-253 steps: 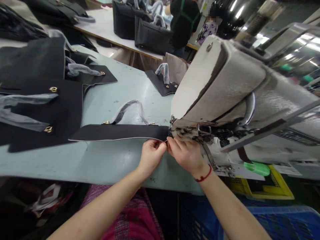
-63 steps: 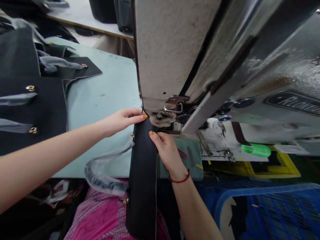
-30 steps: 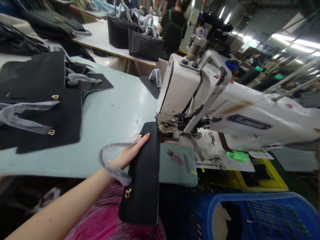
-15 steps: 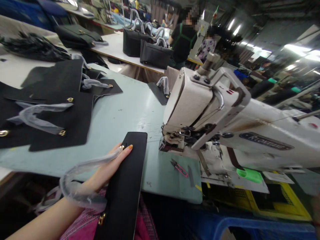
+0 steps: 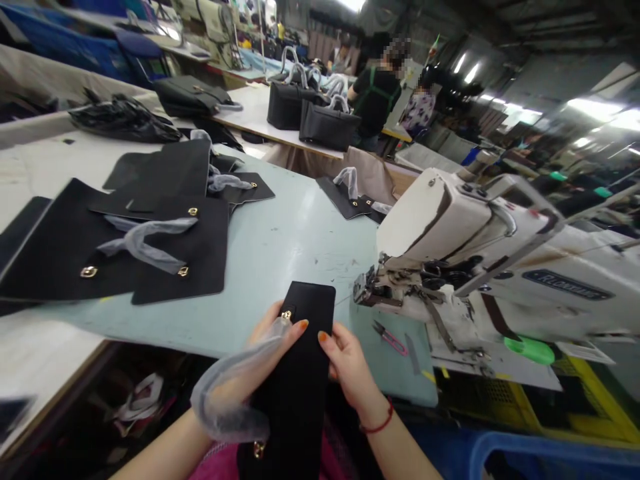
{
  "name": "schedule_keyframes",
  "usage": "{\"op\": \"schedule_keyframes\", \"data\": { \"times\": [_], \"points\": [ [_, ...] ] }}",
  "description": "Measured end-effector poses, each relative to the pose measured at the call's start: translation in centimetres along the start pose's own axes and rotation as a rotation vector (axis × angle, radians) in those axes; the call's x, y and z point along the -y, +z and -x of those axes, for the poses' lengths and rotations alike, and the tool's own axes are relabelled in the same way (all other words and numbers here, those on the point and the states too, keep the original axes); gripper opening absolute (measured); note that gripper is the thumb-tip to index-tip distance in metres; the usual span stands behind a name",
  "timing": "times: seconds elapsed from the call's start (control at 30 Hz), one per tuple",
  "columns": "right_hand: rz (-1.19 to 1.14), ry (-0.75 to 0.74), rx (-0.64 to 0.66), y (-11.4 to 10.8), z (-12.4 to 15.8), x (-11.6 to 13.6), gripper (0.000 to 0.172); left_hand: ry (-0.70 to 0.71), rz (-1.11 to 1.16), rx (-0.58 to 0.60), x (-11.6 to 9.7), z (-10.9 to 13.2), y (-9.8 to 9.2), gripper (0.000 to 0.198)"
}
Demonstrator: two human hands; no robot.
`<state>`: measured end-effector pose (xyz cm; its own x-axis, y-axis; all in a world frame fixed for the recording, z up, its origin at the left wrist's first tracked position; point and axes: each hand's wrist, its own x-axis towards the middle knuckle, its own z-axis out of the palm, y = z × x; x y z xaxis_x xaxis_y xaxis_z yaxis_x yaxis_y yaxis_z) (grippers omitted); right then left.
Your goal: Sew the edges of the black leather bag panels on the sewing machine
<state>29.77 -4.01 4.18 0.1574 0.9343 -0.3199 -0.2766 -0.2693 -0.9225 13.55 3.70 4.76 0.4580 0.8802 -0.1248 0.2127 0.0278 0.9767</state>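
A black leather bag panel (image 5: pixel 300 387) is held up in front of me, over the near edge of the pale green table. Gold rings fix a plastic-wrapped handle (image 5: pixel 215 393) to its left side. My left hand (image 5: pixel 273 347) grips the left edge near the upper ring, thumb on the face and fingers behind. With thumb on top, my right hand (image 5: pixel 347 360) pinches the right edge; its other fingers are partly hidden. A thread seems to run from the panel's right edge toward the sewing machine (image 5: pixel 450 247).
More black panels with wrapped handles (image 5: pixel 175 267) lie stacked at left. Thread snips (image 5: pixel 390 338) rest beside the machine. Beyond it is a yellow crate (image 5: pixel 590 407), with a blue bin (image 5: pixel 540 443) below. Finished-looking black bags (image 5: pixel 327 123) and a person (image 5: pixel 375 93) are farther back.
My right hand has come into view and taken the panel's right edge. My left hand keeps its hold. The view has shifted, so the table and machine appear displaced.
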Motion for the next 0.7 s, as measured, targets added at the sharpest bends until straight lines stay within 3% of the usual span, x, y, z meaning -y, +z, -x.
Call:
{"op": "schedule_keyframes", "data": {
  "times": [0.2,0.3,0.43,0.57,0.63,0.7],
  "points": [
    [-0.418,-0.121,-0.247,0.7,-4.4,2.6,0.029,-0.031,0.172,-0.061,1.7,-0.1,0.4,0.057],
    [-0.561,-0.062,-0.310,1.7,-5.1,2.2,0.022,-0.027,0.222,-0.004,2.3,-0.4,1.0,0.047],
    [-0.607,0.086,-0.251,1.9,-5.0,2.0,0.026,-0.039,0.256,0.065,2.3,-0.7,1.4,0.042],
    [-0.464,-0.063,-0.209,0.4,-3.7,2.6,0.033,-0.080,0.234,0.051,2.5,-1.3,1.3,0.051],
    [-0.257,-0.047,-0.087,-0.7,-2.6,2.8,0.037,-0.072,0.206,0.058,2.6,-1.5,1.1,0.050],
    [-0.053,0.077,0.091,-1.8,-1.5,2.9,0.040,-0.053,0.174,0.067,2.7,-1.6,0.6,0.050]
  ]
}}
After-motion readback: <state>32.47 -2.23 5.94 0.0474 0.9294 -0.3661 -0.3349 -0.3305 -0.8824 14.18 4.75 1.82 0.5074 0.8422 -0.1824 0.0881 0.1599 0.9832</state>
